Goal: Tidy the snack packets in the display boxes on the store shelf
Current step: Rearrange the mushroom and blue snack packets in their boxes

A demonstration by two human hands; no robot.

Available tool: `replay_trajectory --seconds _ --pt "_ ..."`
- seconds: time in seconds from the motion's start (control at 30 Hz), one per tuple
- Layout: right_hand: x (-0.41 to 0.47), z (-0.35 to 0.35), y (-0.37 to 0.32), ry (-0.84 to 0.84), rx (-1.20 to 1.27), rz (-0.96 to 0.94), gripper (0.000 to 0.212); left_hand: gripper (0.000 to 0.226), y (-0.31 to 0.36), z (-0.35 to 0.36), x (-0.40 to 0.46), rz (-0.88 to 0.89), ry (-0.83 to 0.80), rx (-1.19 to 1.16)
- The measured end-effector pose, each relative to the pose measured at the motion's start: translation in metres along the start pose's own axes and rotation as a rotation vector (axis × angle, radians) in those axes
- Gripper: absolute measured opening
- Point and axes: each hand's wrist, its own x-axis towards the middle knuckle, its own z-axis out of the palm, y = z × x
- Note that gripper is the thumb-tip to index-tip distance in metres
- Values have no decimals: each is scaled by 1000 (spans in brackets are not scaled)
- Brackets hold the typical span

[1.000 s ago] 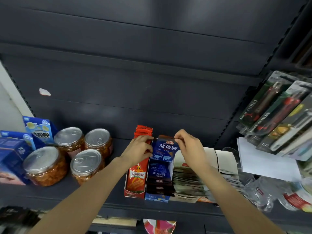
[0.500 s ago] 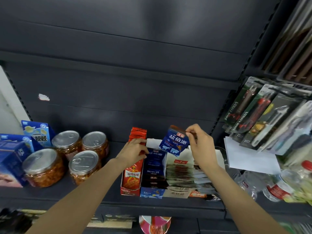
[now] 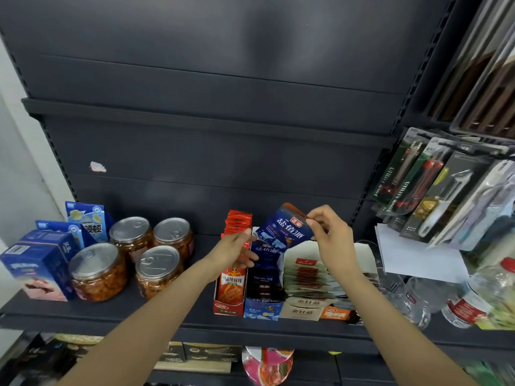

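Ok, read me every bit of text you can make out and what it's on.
"盐值派": blue packet pinched by right hand.
"麻辣麻辣": red box.
"金针菇": beige box.
"UTILITY KNIFE": hanging knife packs.
Blue cartons, bottle labels: too blurred.

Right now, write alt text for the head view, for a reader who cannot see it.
A right hand pinches a dark blue snack packet above a row of display boxes on a dark store shelf. The left hand rests on the red box's packets; four lidded jars stand to the left.
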Motion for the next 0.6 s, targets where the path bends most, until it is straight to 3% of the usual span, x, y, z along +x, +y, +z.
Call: replay_trajectory --seconds 0.1,0.27,0.37,0.47,0.6 --pt "-4 0 -3 -43 129 19 21 40 5 -2 -3 -148 80 -279" --pt "-9 -2 -5 -132 205 -15 21 31 2 -8 -8 -190 -34 -545" --pt "-9 0 -2 -65 211 23 25 30 1 -9 -11 -121 -4 -580" --pt "-12 3 6 -54 235 196 24 36 3 -7 -17 -24 58 -612" --pt "-21 5 5 -69 523 475 24 49 3 -5 -28 109 143 -324"
